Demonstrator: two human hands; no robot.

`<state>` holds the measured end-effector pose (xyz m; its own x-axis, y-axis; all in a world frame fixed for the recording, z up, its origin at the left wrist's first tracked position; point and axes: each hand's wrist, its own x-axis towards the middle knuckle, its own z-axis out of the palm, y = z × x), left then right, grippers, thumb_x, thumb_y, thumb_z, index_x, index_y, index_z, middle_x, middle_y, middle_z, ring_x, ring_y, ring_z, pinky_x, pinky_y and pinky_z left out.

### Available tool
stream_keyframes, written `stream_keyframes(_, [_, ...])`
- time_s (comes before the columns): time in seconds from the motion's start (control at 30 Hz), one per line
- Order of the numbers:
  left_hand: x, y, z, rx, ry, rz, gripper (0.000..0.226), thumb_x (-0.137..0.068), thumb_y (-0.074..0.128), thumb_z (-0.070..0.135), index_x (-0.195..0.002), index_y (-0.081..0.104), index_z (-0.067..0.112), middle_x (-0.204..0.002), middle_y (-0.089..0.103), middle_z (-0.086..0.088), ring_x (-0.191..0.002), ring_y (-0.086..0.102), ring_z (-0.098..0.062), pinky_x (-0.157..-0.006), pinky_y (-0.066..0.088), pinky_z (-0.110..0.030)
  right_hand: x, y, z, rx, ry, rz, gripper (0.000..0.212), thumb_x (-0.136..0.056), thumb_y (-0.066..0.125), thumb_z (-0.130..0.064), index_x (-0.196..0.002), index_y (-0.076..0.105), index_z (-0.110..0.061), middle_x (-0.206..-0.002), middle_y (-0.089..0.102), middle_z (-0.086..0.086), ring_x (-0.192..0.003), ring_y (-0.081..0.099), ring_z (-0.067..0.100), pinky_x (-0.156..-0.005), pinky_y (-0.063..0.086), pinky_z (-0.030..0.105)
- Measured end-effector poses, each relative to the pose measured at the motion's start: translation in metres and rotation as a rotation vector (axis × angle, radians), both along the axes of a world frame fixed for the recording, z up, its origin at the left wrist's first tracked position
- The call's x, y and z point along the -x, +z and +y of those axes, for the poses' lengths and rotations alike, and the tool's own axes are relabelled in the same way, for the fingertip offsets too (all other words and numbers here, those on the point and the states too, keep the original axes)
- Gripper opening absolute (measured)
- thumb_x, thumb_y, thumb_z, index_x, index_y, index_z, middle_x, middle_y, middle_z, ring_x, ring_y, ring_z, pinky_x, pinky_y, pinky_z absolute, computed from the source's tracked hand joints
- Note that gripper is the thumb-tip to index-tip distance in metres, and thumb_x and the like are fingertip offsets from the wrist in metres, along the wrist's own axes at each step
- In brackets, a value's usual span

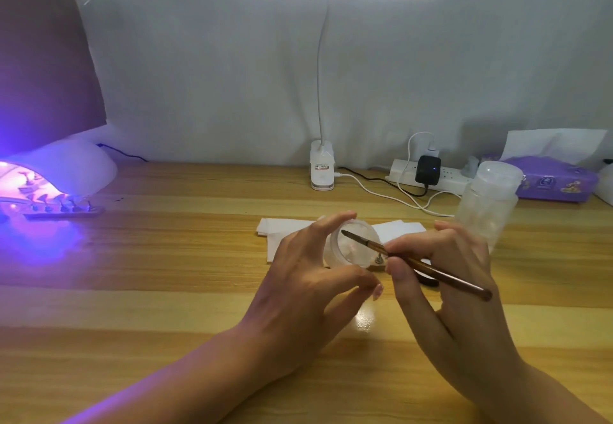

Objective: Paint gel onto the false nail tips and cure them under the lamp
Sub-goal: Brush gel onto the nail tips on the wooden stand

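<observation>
Fingers of the left hand (298, 274) are curled round a small clear round plastic jar (353, 247), held tilted, while a slim brown-handled brush (447, 278) is pinched between thumb and fingertips of the right hand (441, 274), its dark bristle tip set at the jar's mouth. False nail tips (63, 203) on small stands are lined along a bar at the far left of the striped wooden table (166, 257), at the mouth of the violet-lit white domed curing lamp (66, 164). A label on the white desk-lamp base (321, 168) and stickers on the purple tissue box (557, 179) are too small to be read.

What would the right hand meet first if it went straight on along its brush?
The small clear jar held in the left hand; the brush tip seems already at its mouth, though depth is unclear.
</observation>
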<state>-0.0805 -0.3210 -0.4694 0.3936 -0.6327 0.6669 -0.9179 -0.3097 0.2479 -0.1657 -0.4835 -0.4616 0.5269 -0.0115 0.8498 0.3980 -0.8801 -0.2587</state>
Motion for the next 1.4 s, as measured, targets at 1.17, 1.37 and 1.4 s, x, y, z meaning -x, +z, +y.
stream_keyframes(1.17, [-0.016, -0.006, 0.0, 0.173, -0.013, 0.127, 0.013, -0.089, 0.066, 0.037, -0.098, 0.074, 0.031, -0.146, 0.041, -0.004, -0.133, 0.042, -0.023, -0.093, 0.05, -0.046, 0.003, 0.005, -0.004, 0.047, 0.099, -0.147, 0.016, -0.101, 0.044, -0.028, -0.115, 0.053, -0.028, -0.102, 0.066, -0.006, -0.101, 0.062, 0.013, -0.105, 0.035, 0.054])
stream_keyframes(1.37, [-0.053, -0.003, 0.014, 0.397, 0.2, 0.351, 0.008, -0.085, 0.07, 0.034, -0.092, 0.073, 0.031, -0.134, 0.046, 0.0, -0.128, 0.041, -0.011, -0.096, 0.045, -0.016, -0.001, 0.005, -0.006, 0.057, 0.054, -0.136, 0.025, -0.096, 0.051, -0.026, -0.119, 0.045, -0.032, -0.11, 0.057, -0.017, -0.115, 0.052, -0.003, -0.108, 0.035, 0.053])
stream_keyframes(1.4, [-0.057, -0.003, 0.017, 0.399, 0.226, 0.417, 0.006, -0.085, 0.07, 0.036, -0.09, 0.072, 0.035, -0.133, 0.045, 0.002, -0.126, 0.04, -0.008, -0.09, 0.041, -0.007, -0.002, 0.004, -0.006, 0.061, 0.043, -0.129, 0.022, -0.095, 0.052, -0.027, -0.117, 0.047, -0.031, -0.107, 0.058, -0.018, -0.113, 0.054, -0.003, -0.111, 0.031, 0.05])
